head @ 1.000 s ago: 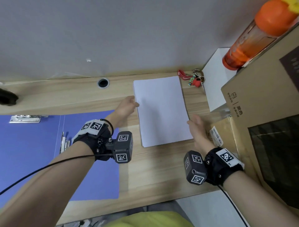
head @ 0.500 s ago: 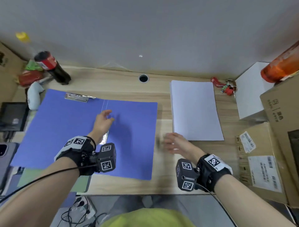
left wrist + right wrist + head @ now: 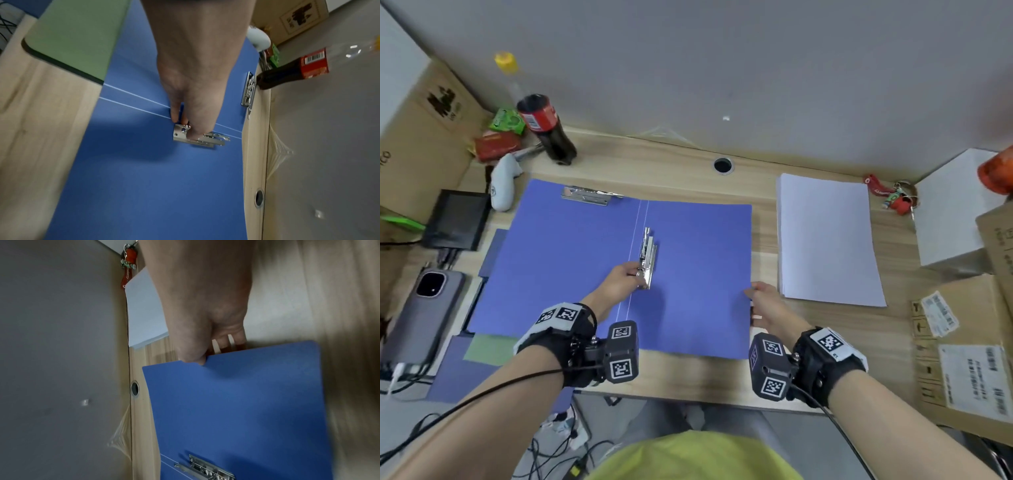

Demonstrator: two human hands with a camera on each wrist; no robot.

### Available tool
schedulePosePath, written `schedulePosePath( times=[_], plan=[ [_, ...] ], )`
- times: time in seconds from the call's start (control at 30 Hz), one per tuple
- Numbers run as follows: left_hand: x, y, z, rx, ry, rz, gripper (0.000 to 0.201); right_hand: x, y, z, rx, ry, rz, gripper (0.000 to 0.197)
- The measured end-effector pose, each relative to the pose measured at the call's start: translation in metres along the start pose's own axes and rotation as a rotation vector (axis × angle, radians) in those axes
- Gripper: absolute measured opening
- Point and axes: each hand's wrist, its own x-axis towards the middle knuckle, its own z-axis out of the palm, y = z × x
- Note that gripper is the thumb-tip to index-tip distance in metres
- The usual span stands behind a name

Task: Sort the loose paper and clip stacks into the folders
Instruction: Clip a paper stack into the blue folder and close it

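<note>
- Left hand (image 3: 619, 279) fingers pinched the spine clip (image 3: 648, 257) of the open blue folder (image 3: 698, 274).
- Right hand (image 3: 765, 303) fingers gripped the folder's right edge.
- Paper stack (image 3: 825, 240) lay beside it on the desk (image 3: 688, 377).

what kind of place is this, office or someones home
Probably a home or small-office desk against a wall, though it's hard to be sure. A blue folder lies open beside a paper stack, with a phone, cola bottle and cardboard boxes crowding the edges.
</note>
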Motion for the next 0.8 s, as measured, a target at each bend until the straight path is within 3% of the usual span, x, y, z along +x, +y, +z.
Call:
schedulePosePath(
  times=[0.17, 0.47, 0.6, 0.8],
  plan=[
    [0.013, 0.018, 0.025, 0.012, -0.076, 0.020, 0.040, 0.003, -0.001, -0.036, 0.036, 0.118, -0.074, 0.031],
    [0.031, 0.038, 0.049, 0.062, 0.003, 0.064, 0.022, -0.004, 0.004, -0.057, -0.159, -0.034, -0.108, 0.038],
    [0.031, 0.039, 0.048, 0.111, 0.009, 0.066, 0.026, -0.010, 0.005, -0.051, -0.277, 0.038, -0.037, 0.036],
    [0.030, 0.037, 0.048, 0.147, 0.022, 0.070, 0.036, -0.027, 0.012, -0.052, -0.264, -0.034, -0.041, 0.045]
  ],
)
